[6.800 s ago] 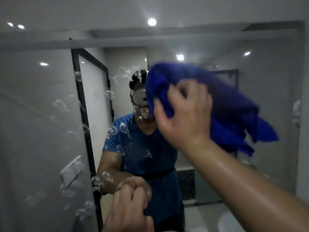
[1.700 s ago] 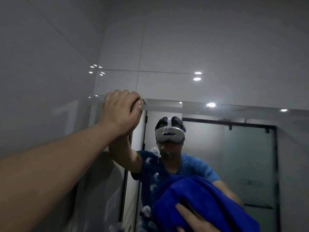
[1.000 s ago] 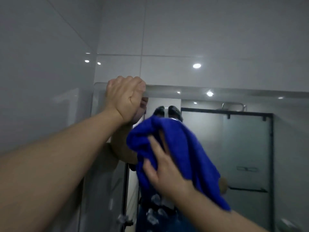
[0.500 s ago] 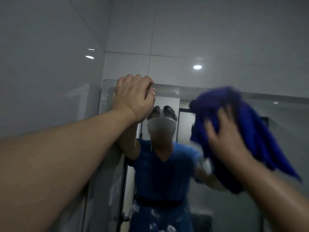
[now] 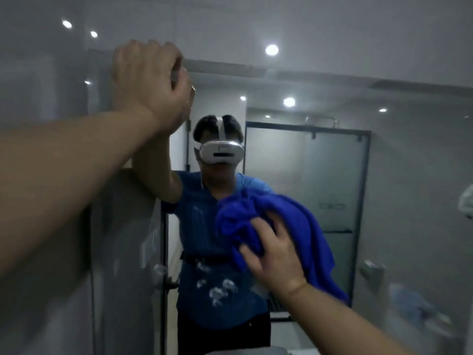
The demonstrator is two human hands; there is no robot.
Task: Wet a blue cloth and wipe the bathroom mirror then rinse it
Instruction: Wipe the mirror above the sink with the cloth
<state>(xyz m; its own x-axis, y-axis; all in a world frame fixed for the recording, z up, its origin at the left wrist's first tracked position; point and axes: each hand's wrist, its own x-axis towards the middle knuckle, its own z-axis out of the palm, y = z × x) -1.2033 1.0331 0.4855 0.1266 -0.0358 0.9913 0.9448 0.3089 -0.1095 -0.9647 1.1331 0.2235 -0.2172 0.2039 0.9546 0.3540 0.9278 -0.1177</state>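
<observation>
Blue microfibre, one cloth (image 5: 302,226), is bunched against the mirror (image 5: 409,175) at about five o'clock from the centre of the view. The right hand (image 5: 275,254) presses it flat to the glass, fingers spread over the wad and gripping its folds, while a loose tail of the cloth hangs down toward four o'clock. The left hand (image 5: 151,80) sits at eleven o'clock, its fingers curled over the mirror's top edge, closed on that edge; its bare forearm runs down to nine o'clock.

One mirror fills most of the view. On it, at six o'clock below the cloth, a cluster of white foam smears (image 5: 217,285) clings to the glass, several of them, too blurred to count exactly; one more smear shows at the three o'clock edge. The reflection shows one person in a blue shirt wearing one white headset (image 5: 220,152), and one dark-framed glass shower door (image 5: 332,201) behind at three o'clock. Grey wall tiles (image 5: 307,26) rise above the mirror at twelve o'clock, catching three bright spots of ceiling light.
</observation>
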